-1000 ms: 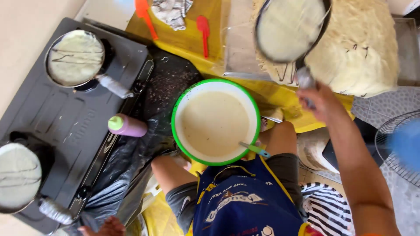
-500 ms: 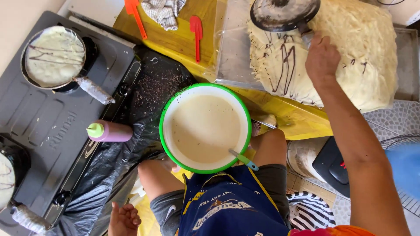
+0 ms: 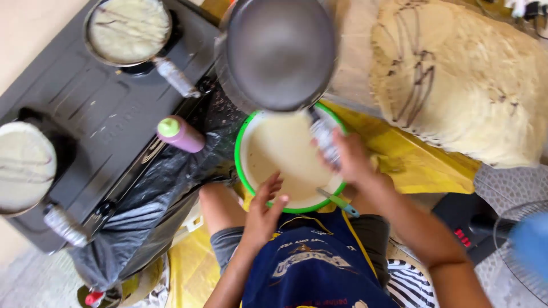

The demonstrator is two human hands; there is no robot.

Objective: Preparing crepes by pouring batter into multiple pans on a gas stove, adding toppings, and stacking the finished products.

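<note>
Dark metal fills the middle of my view now: the empty pan (image 3: 279, 54) that half a second ago was tipped over the crepe stack (image 3: 456, 80) has swung back and hangs over the far rim of the green-rimmed batter bowl (image 3: 242, 171). My right hand (image 3: 348, 157) is closed around its wrapped handle (image 3: 324, 140). My left hand (image 3: 264, 211), which was down near my knee before, has come up to the near rim of the bowl, fingers loosely curled and holding nothing.

On the black stove (image 3: 103, 120) to my left two more pans cook: one at the far burner (image 3: 128, 28) and one at the near burner (image 3: 25, 165), both with pale batter streaked brown. A purple squeeze bottle with a green cap (image 3: 180, 134) lies between stove and bowl, on black plastic sheeting (image 3: 142, 199). A green-handled ladle (image 3: 337, 201) rests in the bowl.

The pan hides the bowl's far edge, and motion blurs its handle. The near stove pan is cut off by the frame's left edge. A fan (image 3: 525, 245) at right is blurred.
</note>
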